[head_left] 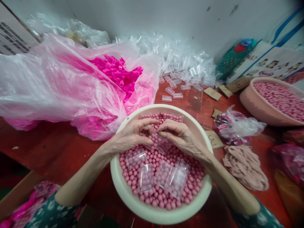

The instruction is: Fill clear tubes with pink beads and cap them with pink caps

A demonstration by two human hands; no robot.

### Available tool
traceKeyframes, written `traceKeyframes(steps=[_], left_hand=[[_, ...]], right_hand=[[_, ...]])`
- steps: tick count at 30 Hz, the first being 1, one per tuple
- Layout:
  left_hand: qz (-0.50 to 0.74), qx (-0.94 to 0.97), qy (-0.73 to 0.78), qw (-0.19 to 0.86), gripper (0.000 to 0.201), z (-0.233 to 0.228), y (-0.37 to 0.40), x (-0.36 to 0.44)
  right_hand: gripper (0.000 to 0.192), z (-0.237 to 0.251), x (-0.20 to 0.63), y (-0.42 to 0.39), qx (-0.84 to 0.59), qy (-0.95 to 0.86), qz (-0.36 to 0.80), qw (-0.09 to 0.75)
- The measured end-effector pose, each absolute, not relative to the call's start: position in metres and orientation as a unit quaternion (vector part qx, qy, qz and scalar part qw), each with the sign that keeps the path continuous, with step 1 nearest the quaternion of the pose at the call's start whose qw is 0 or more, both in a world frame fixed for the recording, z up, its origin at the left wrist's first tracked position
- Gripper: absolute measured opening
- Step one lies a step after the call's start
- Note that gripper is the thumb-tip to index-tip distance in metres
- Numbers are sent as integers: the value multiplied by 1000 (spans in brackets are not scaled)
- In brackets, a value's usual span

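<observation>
A cream plastic basin (pixel 114 177) stands in front of me, filled with round pink beads (pixel 161 200). Over the beads, toward the far side, my left hand (pixel 135 134) and my right hand (pixel 177 134) nearly meet at the fingertips. The left fingers are bent, with the index finger reaching toward the right hand and the thumb below. On the right, thumb and fingers are pinched together. Whatever either hand grips is too small or hidden. Flat clear plastic cases lie on the beads, among them one case (pixel 145 178) near the front and another case (pixel 136 158) at left.
Behind the basin is a heap of clear cases (pixel 175 60). An open plastic bag (pixel 78 95) of bright pink pieces (pixel 118 72) lies left. To the right are a pink basin (pixel 257 106) of beads, cardboard tags (pixel 213 139), a knotted bag (pixel 237 123) and a cloth (pixel 247 166).
</observation>
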State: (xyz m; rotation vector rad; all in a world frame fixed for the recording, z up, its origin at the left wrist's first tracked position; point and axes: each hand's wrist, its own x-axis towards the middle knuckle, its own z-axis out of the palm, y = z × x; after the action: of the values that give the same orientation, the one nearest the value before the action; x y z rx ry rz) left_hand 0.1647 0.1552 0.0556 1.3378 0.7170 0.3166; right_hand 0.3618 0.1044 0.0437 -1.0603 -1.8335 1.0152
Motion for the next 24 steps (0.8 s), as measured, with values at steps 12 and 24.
traceKeyframes(steps=[12, 24], left_hand=[[156, 592, 322, 722, 60, 55, 158, 163], [260, 646, 472, 541, 34, 52, 152, 157]], right_hand=[[11, 51, 360, 99, -447, -755, 364, 312], [9, 41, 374, 98, -516, -728, 276, 356]])
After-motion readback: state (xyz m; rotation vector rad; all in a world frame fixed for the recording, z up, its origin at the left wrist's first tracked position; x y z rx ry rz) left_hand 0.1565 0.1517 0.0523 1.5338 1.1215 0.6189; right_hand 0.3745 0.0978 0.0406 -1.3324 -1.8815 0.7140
